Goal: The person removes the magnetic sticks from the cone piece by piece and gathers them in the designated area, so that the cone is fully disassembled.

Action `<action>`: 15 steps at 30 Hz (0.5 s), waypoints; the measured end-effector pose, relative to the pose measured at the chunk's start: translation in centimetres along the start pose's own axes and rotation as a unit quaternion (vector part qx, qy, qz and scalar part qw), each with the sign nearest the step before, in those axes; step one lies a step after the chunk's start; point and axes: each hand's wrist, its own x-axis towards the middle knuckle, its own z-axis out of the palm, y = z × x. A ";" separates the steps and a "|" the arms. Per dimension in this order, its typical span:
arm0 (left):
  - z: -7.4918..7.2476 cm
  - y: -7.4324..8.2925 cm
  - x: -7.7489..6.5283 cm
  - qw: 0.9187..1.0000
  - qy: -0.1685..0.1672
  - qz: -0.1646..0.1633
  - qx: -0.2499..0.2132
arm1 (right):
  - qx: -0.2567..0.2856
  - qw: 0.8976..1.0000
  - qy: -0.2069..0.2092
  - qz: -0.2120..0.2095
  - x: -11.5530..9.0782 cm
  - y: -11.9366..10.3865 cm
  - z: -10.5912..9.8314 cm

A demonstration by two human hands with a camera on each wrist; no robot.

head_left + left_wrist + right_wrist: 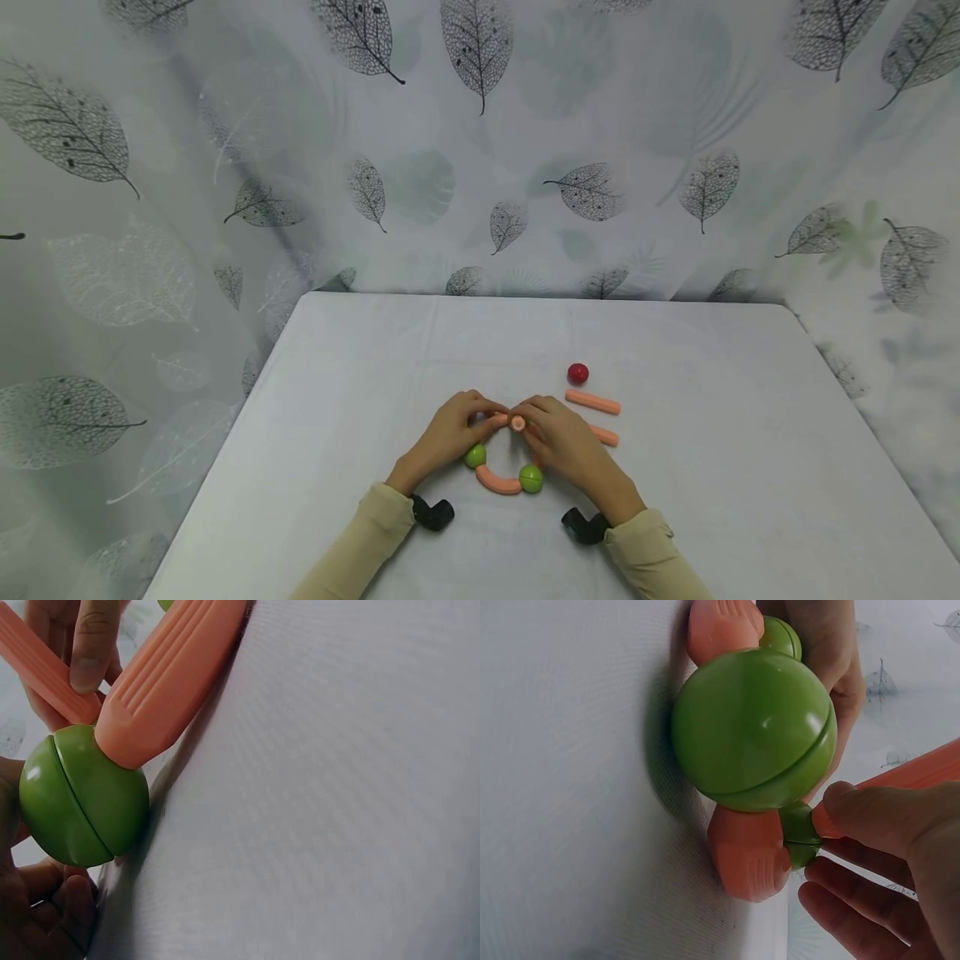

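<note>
Green balls, one near the left hand (474,455) and another green ball (531,478) at the near right, are linked by a curved orange rod (498,481) in a ring-like shape on the table. At the ring's far side, my left hand (450,429) pinches an orange piece between thumb and fingers, largely covering it. My right hand (562,437) pinches a straight orange rod (517,423), seen nearly end-on from above. In the right wrist view that rod (922,769) slants away from the table, its lower end at a small green ball (800,836) behind the large green ball (754,731).
Beyond the right hand lie a red ball (577,373), a straight orange rod (592,402) and another orange rod (604,436) partly hidden by the hand. White cloth covers the table (360,358). Leaf-patterned curtains (420,183) hang behind and at the sides.
</note>
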 end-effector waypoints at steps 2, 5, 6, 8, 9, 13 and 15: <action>0.0 -0.1 0.0 1.000 0.001 0.000 -0.001 | -0.006 1.000 0.001 0.003 -0.1 0.0 0.0; 0.0 -0.1 0.1 1.000 0.005 -0.002 -0.004 | -0.011 1.000 -0.002 0.009 -0.1 -0.2 -0.1; 0.0 -0.1 0.1 1.000 0.006 -0.003 -0.004 | -0.013 1.000 -0.003 0.011 -0.1 -0.2 -0.2; 0.1 -0.1 0.1 1.000 0.007 -0.003 -0.005 | -0.015 1.000 -0.005 0.014 -0.1 -0.3 -0.3; 0.1 -0.1 0.1 1.000 0.007 -0.004 -0.004 | -0.015 1.000 -0.005 0.015 -0.1 -0.3 -0.3; 0.1 -0.2 0.2 1.000 0.005 -0.005 -0.001 | -0.010 1.000 0.002 0.013 -0.1 -0.4 -0.3; 0.1 -0.2 0.2 1.000 0.004 -0.007 -0.001 | -0.008 1.000 0.005 0.012 -0.2 -0.4 -0.3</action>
